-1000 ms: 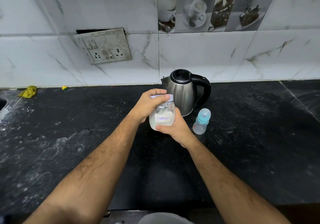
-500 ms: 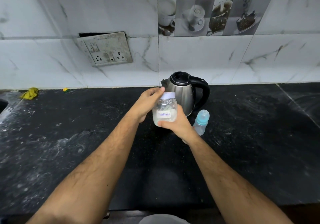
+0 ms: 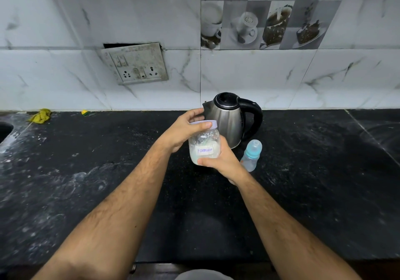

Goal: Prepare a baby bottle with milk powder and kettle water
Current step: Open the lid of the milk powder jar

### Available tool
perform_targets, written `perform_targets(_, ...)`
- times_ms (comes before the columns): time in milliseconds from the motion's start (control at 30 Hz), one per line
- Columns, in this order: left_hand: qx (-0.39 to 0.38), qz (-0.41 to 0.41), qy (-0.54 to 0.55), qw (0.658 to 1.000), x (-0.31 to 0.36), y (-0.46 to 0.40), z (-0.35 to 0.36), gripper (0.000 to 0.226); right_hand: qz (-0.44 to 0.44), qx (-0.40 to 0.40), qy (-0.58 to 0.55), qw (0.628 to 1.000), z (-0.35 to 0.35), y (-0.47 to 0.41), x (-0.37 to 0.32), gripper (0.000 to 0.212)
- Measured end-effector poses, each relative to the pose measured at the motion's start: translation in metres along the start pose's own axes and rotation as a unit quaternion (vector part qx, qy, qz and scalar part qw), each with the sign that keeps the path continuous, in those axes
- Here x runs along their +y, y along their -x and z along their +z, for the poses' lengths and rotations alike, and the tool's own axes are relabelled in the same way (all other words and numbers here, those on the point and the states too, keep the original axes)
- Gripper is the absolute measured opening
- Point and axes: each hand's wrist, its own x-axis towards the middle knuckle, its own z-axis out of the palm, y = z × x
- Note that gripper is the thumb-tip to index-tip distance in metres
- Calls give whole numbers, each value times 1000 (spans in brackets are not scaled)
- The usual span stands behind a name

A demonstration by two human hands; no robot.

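Your right hand grip is clamped round the base of the formula jar, held above the counter | your left hand grip is curled on its white lid | kettle just behind the jar | baby bottle stands on the counter, just right of your right hand.

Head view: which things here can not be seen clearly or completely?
- Jar label: handwriting is too blurred to read surely.
- Jar lid: left hand covers most; seal state unknown.
- Jar bottom: right hand hides it.
- Kettle: lid shut, water level unseen.
- Bottle: contents too small to judge.
- Sink: cut off by left edge.
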Motion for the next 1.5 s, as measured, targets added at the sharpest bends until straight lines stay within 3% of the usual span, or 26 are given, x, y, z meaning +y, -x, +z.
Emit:
perform_targets(167, 4, -24, 26, 999, -8, 5, -14, 50, 9, 10, 3, 1000, -9, 3, 4, 97)
perform_targets(600, -12, 10, -39, 999, -9, 11, -5, 92, -23, -24, 8, 999, 6, 14, -2, 93)
perform_targets(767, -45, -15, -26, 999, -9, 13, -16, 76, -3, -9, 6, 1000, 0, 16, 0, 97)
perform_targets(900, -23, -23, -46, 998, -10, 15, -19, 61, -5, -18, 10, 1000, 2, 17, 1, 96)
perform_targets(1200, 27, -40, -90, 995, -21, 15, -25, 82, 14, -48, -27, 998, 15, 15, 4, 97)
perform_targets(1267, 38, -49, -95, 994, -23, 16, -27, 71, 16, -45, -30, 998, 19, 13, 5, 95)
perform_targets(1367, 41, -59, -110, 991, -25, 18, -27, 31, 24, -36, -19, 999, 26, 12, 8, 90)
perform_targets(1400, 42, -63, -124, 989, -26, 18, -28, 34, 27, -34, -10, 999, 27, 11, 10, 89)
perform_targets(1500, 40, -87, -206, 974, -28, 16, -29, 78, 38, -27, 27, 999, 30, 10, 13, 86)
